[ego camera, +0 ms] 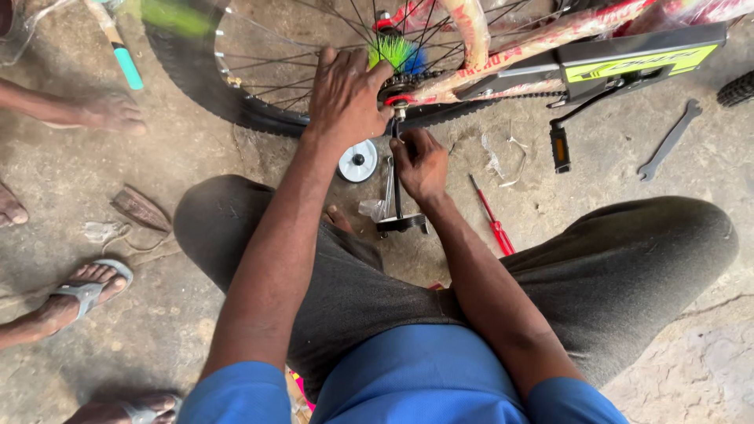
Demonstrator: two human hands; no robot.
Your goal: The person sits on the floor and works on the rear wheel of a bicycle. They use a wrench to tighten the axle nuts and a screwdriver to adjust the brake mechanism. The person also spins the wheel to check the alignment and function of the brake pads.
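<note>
While the right hand [420,165] pinches one thin black stand [397,184] hanging from the axle [399,100], the left hand [345,98] lies spread on the single spoked wheel [259,74] just above. One red screwdriver [492,216] lies right of the grip, one spanner [669,141] farther right, and one white disc [358,162] left.

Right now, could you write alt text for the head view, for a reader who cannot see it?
A squatting person's left hand rests on a bicycle wheel at its hub, while the right hand grips a black tool below it. A wrench and red screwdriver lie on the floor.
</note>
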